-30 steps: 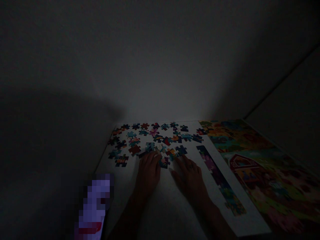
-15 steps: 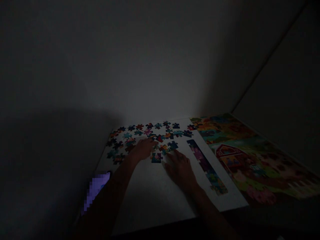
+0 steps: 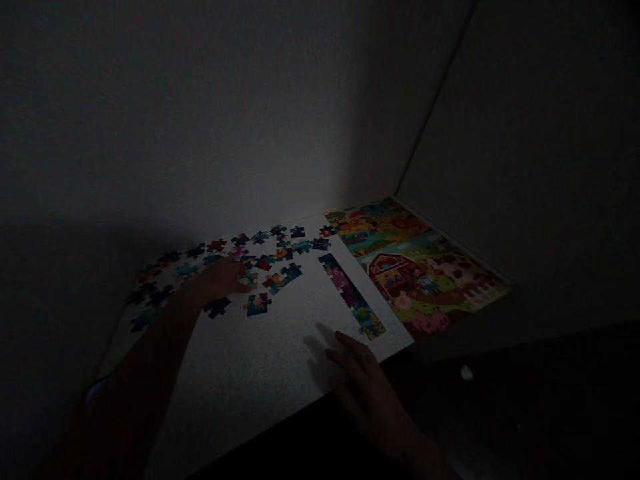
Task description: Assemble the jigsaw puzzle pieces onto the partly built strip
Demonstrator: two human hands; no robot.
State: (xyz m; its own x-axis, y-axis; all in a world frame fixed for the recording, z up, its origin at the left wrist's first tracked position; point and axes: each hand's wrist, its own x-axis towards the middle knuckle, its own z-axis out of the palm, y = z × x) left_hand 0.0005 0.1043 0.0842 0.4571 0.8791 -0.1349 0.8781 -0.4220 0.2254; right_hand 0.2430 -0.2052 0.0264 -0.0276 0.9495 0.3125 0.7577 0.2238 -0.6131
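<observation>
In the dim head view, my left hand [image 3: 223,280] is among the scattered puzzle pieces on the white tabletop. Its thumb and index finger close around a light-coloured puzzle piece [image 3: 250,279], though the dark makes the grip hard to see. A loose piece with a pink figure [image 3: 258,304] lies just in front of it, and two joined pieces [image 3: 283,277] lie to its right. My right hand [image 3: 363,383], fingers spread and holding nothing, hovers by the table's front edge. Beyond it lies an assembled puzzle strip [image 3: 350,293] with a purple creature.
Several more loose pieces [image 3: 186,269] cover the back left of the white table [image 3: 240,393]. A colourful picture sheet [image 3: 420,280] with a red barn lies along the right side. A pale wall [image 3: 260,147] rises behind, and a small white object [image 3: 467,373] shows in the dark at lower right.
My right hand has pulled back from the pieces toward the front edge, its fingers spreading. My left hand stays among the pieces. The view has turned right, so the table appears shifted left.
</observation>
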